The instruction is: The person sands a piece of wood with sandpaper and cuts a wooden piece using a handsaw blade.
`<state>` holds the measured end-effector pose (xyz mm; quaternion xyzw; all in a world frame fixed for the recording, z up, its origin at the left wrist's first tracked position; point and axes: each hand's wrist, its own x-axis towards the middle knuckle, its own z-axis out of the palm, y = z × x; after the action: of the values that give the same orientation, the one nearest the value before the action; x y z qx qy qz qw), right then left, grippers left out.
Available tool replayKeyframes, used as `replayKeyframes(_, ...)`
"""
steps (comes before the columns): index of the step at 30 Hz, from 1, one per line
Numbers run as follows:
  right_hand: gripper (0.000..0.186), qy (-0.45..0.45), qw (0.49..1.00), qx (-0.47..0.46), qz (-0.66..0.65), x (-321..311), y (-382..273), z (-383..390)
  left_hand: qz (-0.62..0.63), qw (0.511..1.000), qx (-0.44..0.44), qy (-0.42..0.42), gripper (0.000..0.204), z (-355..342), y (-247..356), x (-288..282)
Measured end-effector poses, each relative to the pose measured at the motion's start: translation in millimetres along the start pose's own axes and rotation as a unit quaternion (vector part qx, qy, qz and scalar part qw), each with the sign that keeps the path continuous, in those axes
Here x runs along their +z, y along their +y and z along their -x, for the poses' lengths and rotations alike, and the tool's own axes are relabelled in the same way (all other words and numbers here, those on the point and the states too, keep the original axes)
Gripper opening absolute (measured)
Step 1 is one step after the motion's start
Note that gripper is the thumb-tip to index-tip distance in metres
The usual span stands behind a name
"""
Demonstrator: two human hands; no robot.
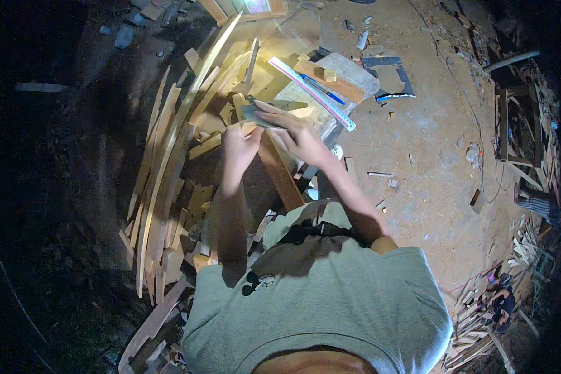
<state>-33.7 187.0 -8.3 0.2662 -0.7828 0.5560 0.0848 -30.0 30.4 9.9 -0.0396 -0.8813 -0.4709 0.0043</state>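
Nearest me, a brown plank [282, 177] runs from my lap out to my hands, probably so that my body can brace its near end. My left hand [237, 149] is bunched, thumb and fingers narrowed on a pale piece [248, 128] just past the plank, most likely to steady it. My right hand [298, 138] lies across from the right, fingers straight and close together on a grey sheet [250, 116], I think to press it to the wood. So the work sits between my two hands. Long strips [163, 162] lie along my left, seemingly out of my elbows' way; the ruler [315, 95] and blue pen [330, 95] rest to the right, a short reach off. Farther out is a bright lamp [255, 6], handy for lighting this.

My right thumb and palm side are hidden, so I cannot tell whether they grip anything. Blur softens the sheet; its kind is unclear. The lamp is cut off at the far edge.
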Motion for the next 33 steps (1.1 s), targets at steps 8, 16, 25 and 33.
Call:
replayKeyframes(8,0.042,-0.025,0.999,-0.039,-0.013,4.4,-18.0,-10.0,-0.028,0.999,0.012,-0.02,0.015,-14.0,-12.4,-1.6)
replayKeyframes(16,0.044,-0.02,0.999,0.004,-0.028,5.3,10.9,-10.2,-0.033,0.997,0.068,0.022,0.02,-0.2,-2.6,-3.4)
replayKeyframes(25,0.021,0.014,0.997,0.045,0.067,0.0,43.5,2.0,-0.018,0.998,0.065,0.015,0.019,7.8,-27.0,5.7)
replayKeyframes(33,0.018,0.04,0.995,0.061,0.065,-4.3,35.2,5.3,0.04,0.985,0.119,0.116,0.027,22.9,104.0,-81.6)
